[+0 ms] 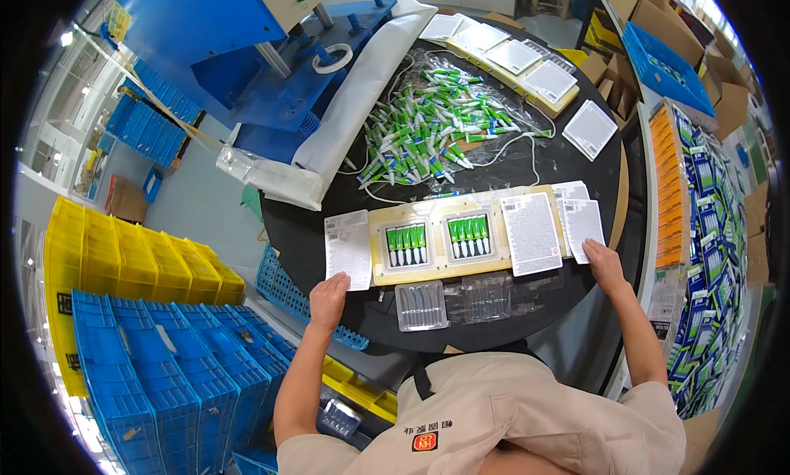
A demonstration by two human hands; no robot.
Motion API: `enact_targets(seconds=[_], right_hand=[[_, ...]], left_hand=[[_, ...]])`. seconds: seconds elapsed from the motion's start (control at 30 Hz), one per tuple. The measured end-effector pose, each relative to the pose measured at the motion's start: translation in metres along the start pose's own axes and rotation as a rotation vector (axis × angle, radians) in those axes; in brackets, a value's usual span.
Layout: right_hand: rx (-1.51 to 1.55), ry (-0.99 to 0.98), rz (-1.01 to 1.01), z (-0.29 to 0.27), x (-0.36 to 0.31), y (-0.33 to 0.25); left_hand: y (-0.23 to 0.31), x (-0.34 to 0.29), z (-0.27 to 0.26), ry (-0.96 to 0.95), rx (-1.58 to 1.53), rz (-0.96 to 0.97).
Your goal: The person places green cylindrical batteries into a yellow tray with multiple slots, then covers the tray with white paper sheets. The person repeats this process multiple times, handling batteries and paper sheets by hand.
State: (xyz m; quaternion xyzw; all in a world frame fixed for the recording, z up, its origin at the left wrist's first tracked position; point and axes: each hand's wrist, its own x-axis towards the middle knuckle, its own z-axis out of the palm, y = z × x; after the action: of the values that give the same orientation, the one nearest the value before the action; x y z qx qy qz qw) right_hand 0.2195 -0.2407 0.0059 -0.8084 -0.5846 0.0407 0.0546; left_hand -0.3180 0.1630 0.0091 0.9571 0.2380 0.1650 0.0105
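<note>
My left hand [331, 299] is closed on the lower edge of a white printed card [348, 246] at the left end of a pale yellow fixture board [444, 272]. My right hand [604, 265] pinches the lower right corner of another white card [583, 227], with a further card partly behind it. Two clear blister trays filled with small green-and-white tubes [406, 243] sit in the board's left and middle. A third white card [531, 235] lies flat over its right part. Two clear blister trays without tubes [421, 305] lie at the table's near edge.
A pile of loose green-and-white tubes [432, 129] and white cords covers the round black table's [284, 220] middle. Behind it stands another board with cards [515, 55]. A blue press machine [271, 88] rises at back left. Blue crates [164, 368] stand left; packed goods [712, 261] fill the right.
</note>
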Motion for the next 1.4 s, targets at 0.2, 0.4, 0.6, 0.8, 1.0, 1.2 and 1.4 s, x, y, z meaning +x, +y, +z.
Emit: enact_targets(seconds=[0.2, 0.4, 0.6, 0.8, 1.0, 1.2, 1.4], right_hand=[[0.193, 0.149, 0.275, -0.070, 0.011, -0.034], [0.017, 0.520, -0.253, -0.091, 0.054, -0.161], [-0.049, 0.272, -0.345, -0.016, 0.077, -0.250], [-0.062, 0.303, -0.294, 0.011, 0.074, -0.259], [-0.073, 0.207, -0.293, 0.022, 0.075, -0.251], [0.089, 0.040, -0.315, 0.007, 0.087, -0.237], [0.220, -0.046, -0.373, -0.011, 0.106, -0.229]], left_hand=[[0.037, 0.022, -0.053, 0.214, 0.046, -0.109], [0.122, 0.053, -0.042, 0.209, 0.017, 0.051], [0.150, 0.050, 0.021, 0.112, 0.087, 0.090], [0.145, 0.027, 0.035, 0.049, 0.059, 0.005], [0.139, 0.037, 0.039, 0.020, -0.063, -0.049], [0.124, 0.044, 0.033, -0.003, -0.229, -0.028], [0.117, 0.055, 0.022, -0.096, -0.382, 0.016]])
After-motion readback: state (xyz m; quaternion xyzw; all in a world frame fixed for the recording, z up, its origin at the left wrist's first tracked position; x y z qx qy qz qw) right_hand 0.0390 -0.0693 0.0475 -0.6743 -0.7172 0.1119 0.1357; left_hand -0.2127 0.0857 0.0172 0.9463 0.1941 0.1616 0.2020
